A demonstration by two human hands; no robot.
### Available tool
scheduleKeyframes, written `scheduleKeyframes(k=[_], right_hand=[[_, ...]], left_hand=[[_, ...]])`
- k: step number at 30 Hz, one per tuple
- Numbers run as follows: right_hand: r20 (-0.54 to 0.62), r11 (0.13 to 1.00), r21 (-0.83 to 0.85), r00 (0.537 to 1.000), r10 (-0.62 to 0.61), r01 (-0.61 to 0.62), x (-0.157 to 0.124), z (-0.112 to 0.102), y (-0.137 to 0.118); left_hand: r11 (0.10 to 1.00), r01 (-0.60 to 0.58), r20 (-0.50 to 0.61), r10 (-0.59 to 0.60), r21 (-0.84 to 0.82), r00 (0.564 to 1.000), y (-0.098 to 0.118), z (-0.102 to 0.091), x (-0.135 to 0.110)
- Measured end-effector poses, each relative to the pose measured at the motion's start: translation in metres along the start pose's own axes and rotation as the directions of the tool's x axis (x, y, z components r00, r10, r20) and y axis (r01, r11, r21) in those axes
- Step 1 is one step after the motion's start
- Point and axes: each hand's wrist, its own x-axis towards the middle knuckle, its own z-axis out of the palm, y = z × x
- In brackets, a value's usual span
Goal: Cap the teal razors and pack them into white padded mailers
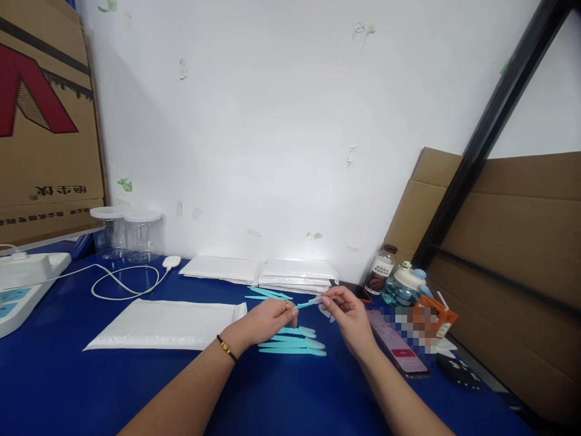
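Observation:
My left hand [267, 320] and my right hand [347, 315] are raised a little over the blue table [68, 375], both pinching one thin teal stick with a clear cap [309, 301] between them. The left fingers grip its teal end, the right fingers its clear end. Under the hands lie several more teal sticks [293, 345] in a loose pile, and a few others [267, 295] lie farther back. A white padded envelope [166, 324] lies flat to the left of my left hand.
Stacked white envelopes [299, 272] lie by the wall. Two clear jars [127, 233], a white cable [122, 284] and a white device [22, 284] are at the left. A bottle [379, 269], a water bottle [403, 287], a phone [397, 345] and cardboard [512, 254] stand at the right.

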Motion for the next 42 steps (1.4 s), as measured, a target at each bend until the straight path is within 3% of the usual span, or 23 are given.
scheduleKeyframes(k=[9, 12, 15, 17, 20, 24, 30, 34, 38, 42], right_hand=[[0.124, 0.997, -0.067, 0.991, 0.053, -0.045, 0.000, 0.002, 0.002], [0.170, 0.985, -0.094, 0.972, 0.160, -0.145, 0.007, -0.012, 0.003], [0.263, 0.934, -0.280, 0.919, 0.295, -0.220, 0.015, -0.031, 0.012], [0.230, 0.855, -0.490, 0.922, 0.312, -0.167, 0.019, -0.045, 0.021], [0.203, 0.663, -0.748, 0.947, 0.247, -0.013, 0.021, -0.063, 0.033], [0.318, 0.563, -0.818, 0.910, 0.266, 0.121, 0.020, -0.070, 0.040], [0.316, 0.469, -0.868, 0.910, 0.268, 0.163, 0.016, -0.051, 0.037], [0.339, 0.563, -0.809, 0.916, 0.213, 0.169, 0.013, -0.040, 0.038], [0.303, 0.735, -0.674, 0.935, 0.183, 0.075, 0.012, -0.034, 0.043], [0.227, 0.854, -0.518, 0.957, 0.181, -0.039, 0.014, -0.029, 0.046]], left_hand=[[0.997, -0.040, -0.004, 0.040, 0.070, 0.999, -0.002, 0.006, 0.004], [0.989, 0.008, -0.135, 0.013, 0.150, 0.991, -0.010, -0.002, 0.004], [0.939, 0.166, -0.282, -0.078, 0.301, 0.956, -0.026, -0.014, 0.003], [0.878, 0.267, -0.325, -0.138, 0.397, 0.936, -0.038, -0.019, 0.002], [0.809, 0.295, -0.326, -0.136, 0.508, 0.936, -0.050, -0.016, 0.003], [0.762, 0.241, -0.267, -0.093, 0.601, 0.959, -0.055, -0.006, 0.005], [0.741, 0.259, -0.275, -0.104, 0.619, 0.956, -0.056, -0.003, 0.007], [0.761, 0.276, -0.299, -0.113, 0.588, 0.948, -0.056, -0.003, 0.008], [0.795, 0.329, -0.320, -0.180, 0.510, 0.930, -0.058, 0.001, 0.011], [0.805, 0.411, -0.349, -0.273, 0.427, 0.896, -0.059, 0.003, 0.013]])
